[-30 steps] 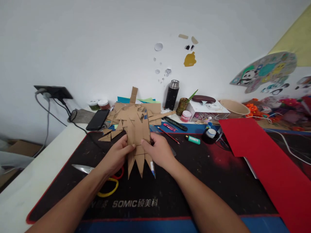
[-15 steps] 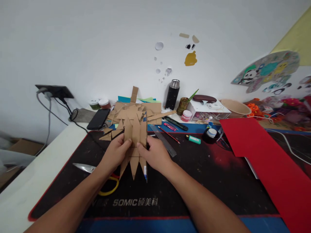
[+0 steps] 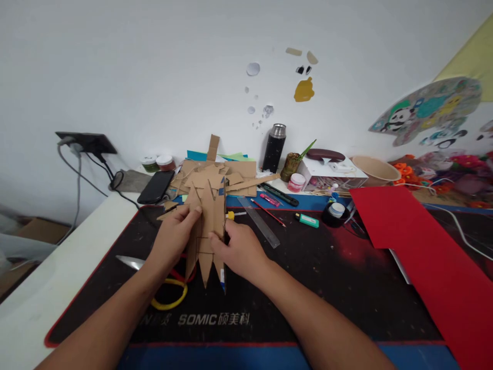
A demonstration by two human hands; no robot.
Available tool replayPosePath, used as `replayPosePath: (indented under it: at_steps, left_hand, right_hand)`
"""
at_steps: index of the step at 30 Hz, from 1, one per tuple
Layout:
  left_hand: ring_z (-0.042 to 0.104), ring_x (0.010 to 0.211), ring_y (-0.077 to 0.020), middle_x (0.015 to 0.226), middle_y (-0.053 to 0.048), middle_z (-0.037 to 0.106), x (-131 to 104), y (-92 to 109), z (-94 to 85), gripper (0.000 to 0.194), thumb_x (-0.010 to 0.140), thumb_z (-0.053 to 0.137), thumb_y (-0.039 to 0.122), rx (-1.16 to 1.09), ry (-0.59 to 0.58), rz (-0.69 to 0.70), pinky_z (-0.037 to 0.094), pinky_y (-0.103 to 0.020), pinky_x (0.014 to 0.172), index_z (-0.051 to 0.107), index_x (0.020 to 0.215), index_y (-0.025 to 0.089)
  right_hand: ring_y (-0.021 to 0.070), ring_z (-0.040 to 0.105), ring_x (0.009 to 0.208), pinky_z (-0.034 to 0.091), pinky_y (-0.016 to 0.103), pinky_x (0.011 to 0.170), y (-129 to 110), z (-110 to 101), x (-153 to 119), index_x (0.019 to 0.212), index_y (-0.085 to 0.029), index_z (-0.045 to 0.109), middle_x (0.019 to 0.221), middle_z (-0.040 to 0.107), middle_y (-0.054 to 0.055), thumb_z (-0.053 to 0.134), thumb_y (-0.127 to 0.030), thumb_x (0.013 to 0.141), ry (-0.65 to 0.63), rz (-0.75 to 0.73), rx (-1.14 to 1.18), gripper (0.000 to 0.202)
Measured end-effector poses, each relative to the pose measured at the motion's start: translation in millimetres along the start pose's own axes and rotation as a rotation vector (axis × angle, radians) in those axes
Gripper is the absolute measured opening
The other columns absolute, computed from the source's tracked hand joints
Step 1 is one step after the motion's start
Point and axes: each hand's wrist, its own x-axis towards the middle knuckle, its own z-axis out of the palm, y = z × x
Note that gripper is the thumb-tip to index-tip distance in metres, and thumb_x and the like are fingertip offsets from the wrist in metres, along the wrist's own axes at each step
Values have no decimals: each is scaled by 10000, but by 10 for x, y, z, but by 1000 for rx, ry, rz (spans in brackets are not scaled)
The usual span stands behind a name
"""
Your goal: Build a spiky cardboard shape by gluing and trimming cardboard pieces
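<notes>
Between both hands stands a folded cardboard piece (image 3: 208,221) with pointed tips at its top and bottom ends and crease lines across its lower part. My left hand (image 3: 174,234) grips its left side, thumb on the front face. My right hand (image 3: 239,245) is closed on the right side, thumb pressed near the crease; its other fingers are partly hidden behind the card. Scissors (image 3: 169,303) with yellow and red handles lie on the black mat (image 3: 308,298), partly under my left forearm. Just beyond the right hand, a small yellow thing (image 3: 230,215) shows beside the card.
Cardboard scraps (image 3: 208,172) are piled at the back. A clear ruler (image 3: 262,226), a red pencil (image 3: 269,213), a box cutter (image 3: 281,195) and a green glue tube (image 3: 308,221) lie right of the hands. Red sheets (image 3: 416,246) cover the mat's right side. A black thermos (image 3: 274,149) stands by the wall.
The cardboard piece has shifted slightly left and turned, its side panels folded further back. My left hand has moved up along its left edge. The small yellow thing now shows.
</notes>
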Motion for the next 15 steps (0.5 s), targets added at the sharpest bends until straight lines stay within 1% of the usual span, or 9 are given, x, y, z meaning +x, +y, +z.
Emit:
replayPosePath:
  at_steps: [3, 5, 7, 9, 12, 15]
  left_hand:
    - [657, 725, -252, 757, -9, 758, 4, 32, -20, 347, 830, 646, 566, 40, 59, 52, 483, -294, 621, 713, 777, 230]
    - [655, 745, -256, 768, -16, 758, 10, 18, -16, 320, 837, 634, 535, 62, 59, 77, 483, -298, 634, 694, 761, 230]
    - [668, 775, -265, 796, -24, 769, 20, -25, -1, 284, 835, 638, 504, 50, 36, 88, 495, -302, 646, 692, 787, 230]
    - [688, 782, -264, 826, -30, 779, 30, -80, 22, 250, 825, 661, 477, -15, -11, 82, 520, -309, 666, 691, 824, 228]
    - [724, 792, -259, 880, -36, 795, 30, -129, 60, 218, 798, 702, 414, -162, -120, 57, 563, -328, 714, 695, 901, 223]
    - [752, 830, -272, 929, -38, 809, -5, -112, 102, 291, 767, 717, 350, -307, -220, 8, 588, -341, 718, 696, 1030, 228]
  right_hand:
    - [165, 551, 679, 321, 275, 626, -8, 33, -18, 822, -201, 609, 746, 656, 11, 688, -335, 947, -13, -11, -1, 199]
    - [163, 553, 679, 328, 273, 629, -6, 47, -25, 814, -202, 603, 744, 655, 9, 691, -324, 937, -10, -17, 28, 194]
    - [166, 571, 695, 352, 271, 642, 5, 52, -23, 813, -197, 612, 764, 674, 17, 688, -306, 931, 2, -4, 65, 177]
    - [168, 590, 706, 383, 266, 650, 27, 50, -13, 825, -189, 637, 783, 695, 24, 676, -298, 935, 14, 23, 120, 160]
    - [167, 611, 711, 420, 259, 652, 72, 47, 8, 881, -176, 689, 812, 723, 27, 665, -300, 943, 16, 52, 217, 141]
    - [172, 632, 735, 450, 263, 675, 118, 37, 32, 923, -166, 721, 846, 747, 34, 662, -285, 939, 25, 69, 278, 134]
